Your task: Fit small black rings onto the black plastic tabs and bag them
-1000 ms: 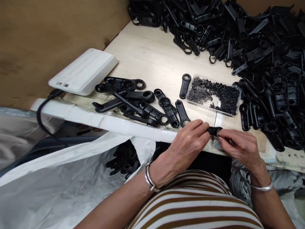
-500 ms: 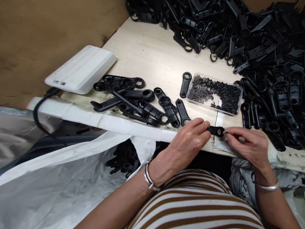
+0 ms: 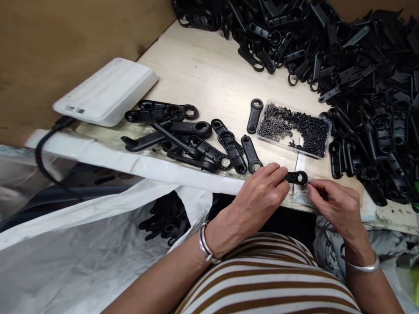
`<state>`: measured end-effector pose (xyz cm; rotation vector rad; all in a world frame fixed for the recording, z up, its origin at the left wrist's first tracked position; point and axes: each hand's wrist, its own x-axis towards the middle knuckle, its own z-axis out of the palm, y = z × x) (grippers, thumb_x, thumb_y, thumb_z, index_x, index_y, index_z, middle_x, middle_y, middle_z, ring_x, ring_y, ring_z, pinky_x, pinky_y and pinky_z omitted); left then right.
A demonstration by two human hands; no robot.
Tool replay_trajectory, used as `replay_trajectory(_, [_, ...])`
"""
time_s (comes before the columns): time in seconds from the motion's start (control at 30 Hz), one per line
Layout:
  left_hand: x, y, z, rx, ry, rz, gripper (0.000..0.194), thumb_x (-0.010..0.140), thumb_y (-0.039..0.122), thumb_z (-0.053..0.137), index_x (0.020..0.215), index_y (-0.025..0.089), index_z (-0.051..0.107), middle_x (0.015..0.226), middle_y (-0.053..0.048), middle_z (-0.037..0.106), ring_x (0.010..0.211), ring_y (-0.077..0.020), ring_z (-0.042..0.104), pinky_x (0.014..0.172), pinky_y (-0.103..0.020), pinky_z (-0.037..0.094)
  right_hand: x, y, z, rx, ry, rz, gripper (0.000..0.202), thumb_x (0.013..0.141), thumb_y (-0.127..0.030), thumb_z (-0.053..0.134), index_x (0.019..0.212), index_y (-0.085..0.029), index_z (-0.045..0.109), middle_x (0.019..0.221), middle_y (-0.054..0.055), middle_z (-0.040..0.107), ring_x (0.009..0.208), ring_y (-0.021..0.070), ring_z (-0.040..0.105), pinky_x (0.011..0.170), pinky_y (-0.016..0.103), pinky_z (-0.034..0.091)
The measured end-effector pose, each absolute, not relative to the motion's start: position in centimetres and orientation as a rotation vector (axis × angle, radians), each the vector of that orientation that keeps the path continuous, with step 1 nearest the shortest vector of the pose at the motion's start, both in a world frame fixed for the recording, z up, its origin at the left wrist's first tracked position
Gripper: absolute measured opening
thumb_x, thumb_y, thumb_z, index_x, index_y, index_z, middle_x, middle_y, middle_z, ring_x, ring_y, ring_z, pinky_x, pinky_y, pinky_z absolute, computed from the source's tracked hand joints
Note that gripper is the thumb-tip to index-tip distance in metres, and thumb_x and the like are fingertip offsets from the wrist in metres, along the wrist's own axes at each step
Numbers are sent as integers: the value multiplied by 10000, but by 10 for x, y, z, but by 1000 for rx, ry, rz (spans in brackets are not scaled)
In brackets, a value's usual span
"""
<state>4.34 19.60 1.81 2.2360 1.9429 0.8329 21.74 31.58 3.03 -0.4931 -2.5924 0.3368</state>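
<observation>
Near the table's front edge, my left hand [image 3: 262, 196] grips a black plastic handle [image 3: 298, 177], whose ring end sticks out to the right. The thumb and forefinger of my right hand [image 3: 335, 203] are pinched together just right of that ring; whatever they hold is too small to make out. Beyond my hands lies a clear plastic box [image 3: 293, 152] with small springs [image 3: 275, 124] on its left side and tiny black parts [image 3: 312, 131] on its right. Two more black handles, one upper [image 3: 255, 116] and one lower [image 3: 250, 152], lie left of the box.
Several loose handles [image 3: 183, 131] lie on the left of the table [image 3: 199, 69]. A white device [image 3: 108, 89] with a black cable [image 3: 41, 152] stands at the far left. Piled handles [image 3: 347, 65] cover the back and right. A white bag [image 3: 81, 257] holding black handles hangs below the front edge.
My right hand has shifted slightly left and down, its fingertips now a little lower beside the ring. My left hand keeps its hold on the handle. The view has moved slightly.
</observation>
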Motion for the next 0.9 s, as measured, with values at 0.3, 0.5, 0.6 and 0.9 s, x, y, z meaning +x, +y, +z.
replay_trajectory(0.3, [44, 197, 16, 2247, 1930, 854, 241, 934, 66, 445, 739, 116, 578, 885, -97, 587, 879, -200, 514, 805, -319, 510, 207, 309, 31, -417, -2745, 156, 152, 933, -107, 508, 812, -160, 585, 707, 30, 662, 584, 110, 618, 578, 233, 438])
replay_trajectory(0.5, [43, 196, 14, 2240, 1904, 899, 221, 919, 51, 461, 744, 108, 584, 894, -98, 585, 885, -211, 508, 812, -323, 507, 204, 307, 34, -448, -2842, 121, 189, 950, -123, 461, 800, -161, 570, 697, 30, 623, 580, 125, 587, 566, 261, 395])
replay_trajectory(0.6, [43, 196, 14, 2239, 1908, 897, 222, 920, 54, 462, 743, 113, 582, 893, -94, 582, 887, -211, 506, 813, -322, 507, 199, 303, 38, -482, -2884, 94, 229, 958, -133, 425, 770, -165, 552, 669, 32, 595, 567, 138, 569, 544, 273, 367])
replay_trajectory(0.9, [42, 196, 13, 2226, 1900, 909, 219, 935, 87, 458, 761, 116, 588, 934, -99, 584, 935, -213, 509, 826, -318, 511, 189, 301, 56, -698, -3045, 295, 173, 932, -140, 471, 791, -181, 564, 688, 37, 628, 582, 170, 593, 537, 282, 360])
